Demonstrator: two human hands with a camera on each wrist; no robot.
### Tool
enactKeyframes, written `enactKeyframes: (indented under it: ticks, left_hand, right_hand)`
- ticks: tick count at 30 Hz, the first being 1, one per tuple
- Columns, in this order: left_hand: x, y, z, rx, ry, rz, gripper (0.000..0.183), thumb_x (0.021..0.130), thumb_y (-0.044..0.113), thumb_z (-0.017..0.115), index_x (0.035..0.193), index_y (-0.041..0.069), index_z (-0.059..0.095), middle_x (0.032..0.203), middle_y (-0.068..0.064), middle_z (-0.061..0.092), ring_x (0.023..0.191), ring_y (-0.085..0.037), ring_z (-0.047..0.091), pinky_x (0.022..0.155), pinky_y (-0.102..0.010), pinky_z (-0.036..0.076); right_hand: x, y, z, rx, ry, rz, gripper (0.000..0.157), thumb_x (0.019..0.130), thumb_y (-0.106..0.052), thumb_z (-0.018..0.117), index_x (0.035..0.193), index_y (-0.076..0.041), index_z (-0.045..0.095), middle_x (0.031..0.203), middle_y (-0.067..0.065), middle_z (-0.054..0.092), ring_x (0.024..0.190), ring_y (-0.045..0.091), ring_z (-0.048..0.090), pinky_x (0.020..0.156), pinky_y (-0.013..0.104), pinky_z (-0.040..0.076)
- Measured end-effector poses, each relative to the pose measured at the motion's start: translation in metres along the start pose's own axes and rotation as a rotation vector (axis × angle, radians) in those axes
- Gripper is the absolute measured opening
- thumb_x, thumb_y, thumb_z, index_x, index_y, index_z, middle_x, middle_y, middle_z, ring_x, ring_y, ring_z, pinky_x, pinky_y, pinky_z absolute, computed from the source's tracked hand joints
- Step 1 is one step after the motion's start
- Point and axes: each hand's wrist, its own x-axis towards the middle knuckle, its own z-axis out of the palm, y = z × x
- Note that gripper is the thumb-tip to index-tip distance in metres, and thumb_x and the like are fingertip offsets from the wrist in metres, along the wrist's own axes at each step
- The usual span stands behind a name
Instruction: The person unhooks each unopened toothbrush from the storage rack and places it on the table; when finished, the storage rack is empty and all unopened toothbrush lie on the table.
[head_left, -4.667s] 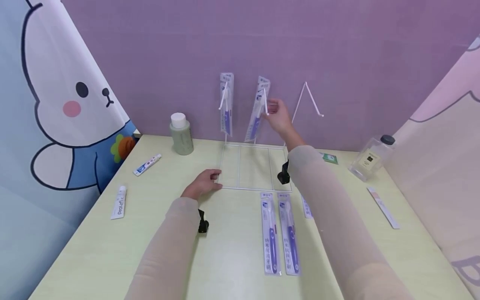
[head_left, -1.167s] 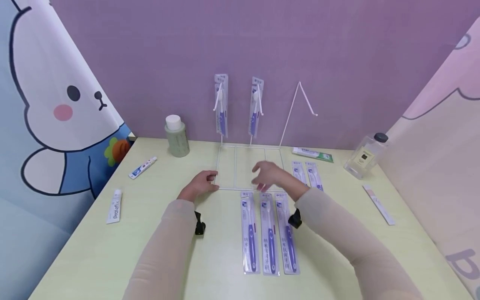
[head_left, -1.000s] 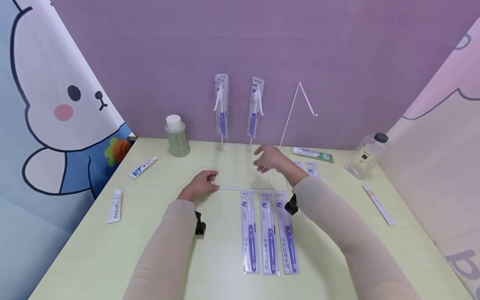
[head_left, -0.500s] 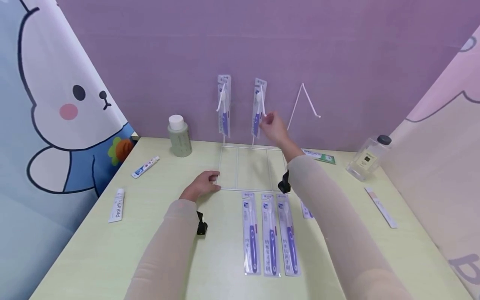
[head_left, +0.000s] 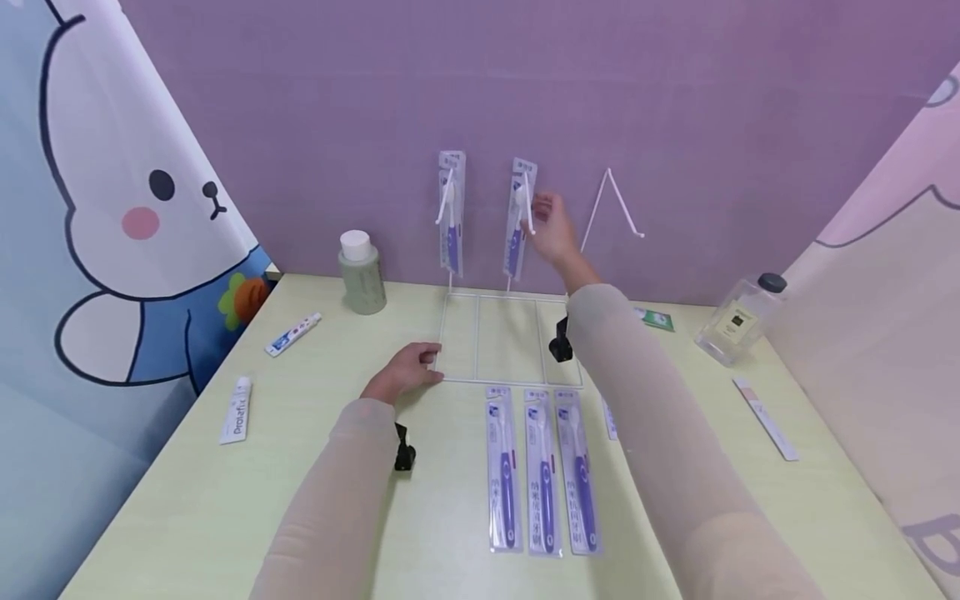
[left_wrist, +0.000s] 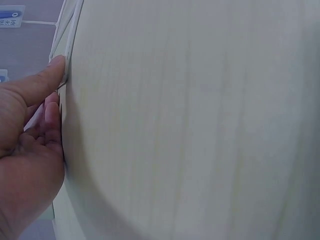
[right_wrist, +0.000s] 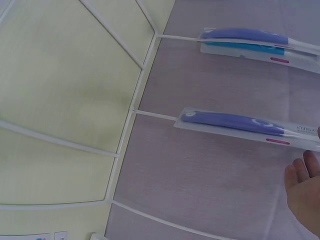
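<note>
In the head view my left hand [head_left: 407,371] grips the front left corner of a white wire display rack [head_left: 477,337]. The left wrist view shows the thumb [left_wrist: 50,75] on the wire, fingers curled below. My right hand [head_left: 553,229] is raised to the middle hook, at the right edge of a hanging packaged toothbrush [head_left: 514,237]. Thumb and fingers pinch that edge, though the right wrist view cuts part of the grasp off. More packaged toothbrushes [head_left: 452,237] hang on the left hook. The right hook [head_left: 622,200] carries nothing.
Three packaged toothbrushes [head_left: 545,475] lie side by side before the rack. Another pack [head_left: 609,419] shows partly beside the right sleeve. A green bottle [head_left: 363,275], two toothpaste tubes [head_left: 293,334], a clear bottle [head_left: 741,321] and a slim pack [head_left: 765,418] stand or lie around.
Over these seconds the middle hook went from two packs to one, and the row on the table grew by one. My right hand then rose back to that hook; the left stayed on the rack.
</note>
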Motion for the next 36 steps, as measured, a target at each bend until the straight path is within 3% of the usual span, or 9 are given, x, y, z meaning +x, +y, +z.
enactKeyframes:
  ticks: [6,21,27,33,36]
  left_hand:
    - [0.000,0.002,-0.002,0.008,0.003,-0.004,0.060,0.078,0.004,0.069,0.133,0.005,0.043,0.123,-0.014,0.048,0.114,-0.027,0.042,0.097,-0.036,0.034]
    - [-0.003,0.001,-0.003,0.018,-0.009,0.011,0.058,0.080,0.003,0.067,0.132,0.002,0.042,0.123,-0.017,0.047,0.115,-0.029,0.041,0.098,-0.037,0.033]
    - [-0.004,0.001,-0.004,0.006,-0.020,0.012,0.058,0.079,0.005,0.068,0.132,0.003,0.044,0.122,-0.016,0.048,0.114,-0.028,0.042,0.098,-0.037,0.033]
    - [-0.004,0.005,-0.007,0.024,-0.032,0.060,0.057,0.078,0.007,0.070,0.130,0.002,0.045,0.120,-0.017,0.049,0.113,-0.028,0.043,0.098,-0.037,0.034]
    - [-0.004,0.005,-0.006,0.017,-0.035,0.033,0.058,0.079,0.004,0.067,0.132,0.002,0.043,0.123,-0.017,0.047,0.116,-0.029,0.040,0.100,-0.037,0.030]
  right_hand:
    - [0.002,-0.008,0.006,0.085,0.023,0.034,0.056,0.082,0.007,0.059,0.131,-0.003,0.033,0.127,0.016,0.047,0.112,0.023,0.047,0.086,0.024,0.044]
    - [-0.005,-0.012,0.021,0.012,0.127,-0.032,0.035,0.085,0.002,0.055,0.119,0.003,0.046,0.104,0.017,0.058,0.094,0.024,0.055,0.077,0.024,0.048]
    - [-0.008,-0.011,0.015,0.005,0.168,-0.034,0.034,0.085,0.005,0.053,0.118,0.000,0.048,0.105,0.013,0.055,0.095,0.022,0.052,0.076,0.022,0.047]
    - [-0.012,-0.016,0.000,-0.015,0.200,0.019,0.036,0.087,0.000,0.052,0.122,-0.007,0.047,0.106,0.008,0.052,0.093,0.018,0.050,0.073,0.024,0.047]
    - [-0.018,-0.017,-0.007,-0.022,0.198,0.056,0.037,0.087,-0.002,0.052,0.123,-0.009,0.047,0.108,0.005,0.052,0.094,0.016,0.050,0.073,0.023,0.048]
